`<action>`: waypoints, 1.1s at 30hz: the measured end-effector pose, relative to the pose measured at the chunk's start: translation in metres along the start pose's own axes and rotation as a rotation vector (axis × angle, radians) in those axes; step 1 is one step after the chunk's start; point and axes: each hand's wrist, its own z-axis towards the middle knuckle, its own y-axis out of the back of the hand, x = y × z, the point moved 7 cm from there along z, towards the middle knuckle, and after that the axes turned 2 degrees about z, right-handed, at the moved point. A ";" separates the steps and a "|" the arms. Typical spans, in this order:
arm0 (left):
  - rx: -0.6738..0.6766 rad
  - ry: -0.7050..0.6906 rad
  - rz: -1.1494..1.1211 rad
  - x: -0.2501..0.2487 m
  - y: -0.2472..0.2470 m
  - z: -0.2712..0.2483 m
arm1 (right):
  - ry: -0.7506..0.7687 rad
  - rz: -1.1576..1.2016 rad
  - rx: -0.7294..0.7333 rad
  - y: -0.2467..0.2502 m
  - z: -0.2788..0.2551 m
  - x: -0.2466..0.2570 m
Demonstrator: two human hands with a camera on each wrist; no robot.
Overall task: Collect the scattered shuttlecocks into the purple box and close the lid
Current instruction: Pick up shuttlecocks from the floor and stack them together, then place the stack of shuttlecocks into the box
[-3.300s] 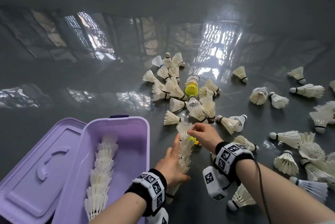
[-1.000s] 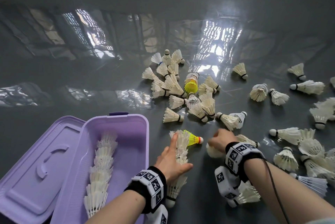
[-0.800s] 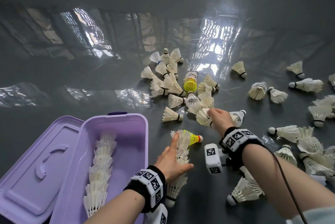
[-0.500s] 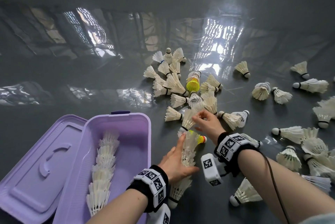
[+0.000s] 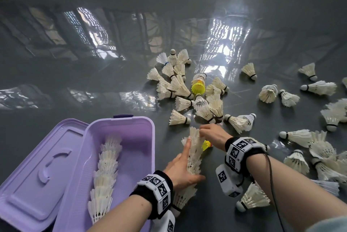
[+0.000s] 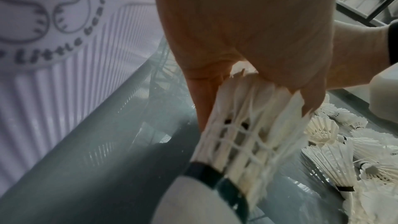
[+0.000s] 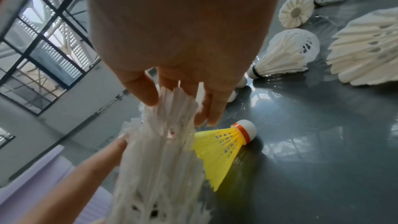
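The purple box [image 5: 152,149] stands open at lower left, its lid [image 5: 43,171] laid back to the left. A row of nested white shuttlecocks [image 5: 107,171] lies inside. Right of the box, my left hand [image 5: 189,160] [image 6: 254,91] grips a long stack of nested white shuttlecocks [image 5: 195,149] [image 6: 247,134] lying on the floor. My right hand [image 5: 203,132] [image 7: 178,106] pinches the feathers of the top shuttlecock [image 7: 170,113] at the stack's far end. A yellow shuttlecock [image 5: 206,145] [image 7: 224,144] lies against the stack's right side.
A dense pile of white shuttlecocks [image 5: 187,90], with another yellow one [image 5: 198,87], lies just beyond my hands. More are strewn to the right [image 5: 328,147], and one lies under my right forearm [image 5: 253,198]. The glossy grey floor [image 5: 93,25] stretches away to the left and back.
My right hand reached into the pile, took a white shuttlecock and brought it back onto the far end of the stack. My left hand stayed on the stack.
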 end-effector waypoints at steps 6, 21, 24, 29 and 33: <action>-0.043 -0.058 0.005 -0.011 0.011 -0.007 | 0.016 0.117 -0.003 0.004 -0.004 0.013; -0.648 -0.059 -0.265 -0.001 0.168 -0.073 | 0.470 -0.362 -0.077 0.010 -0.005 0.231; -0.718 0.034 -0.302 0.040 0.179 -0.085 | 0.487 -0.421 -0.017 -0.024 -0.001 0.250; -0.628 0.169 -0.204 0.095 0.148 -0.094 | 0.478 -0.383 0.148 -0.092 -0.007 0.226; -0.505 0.282 -0.119 0.138 0.112 -0.088 | 0.449 -0.408 0.239 -0.134 -0.022 0.194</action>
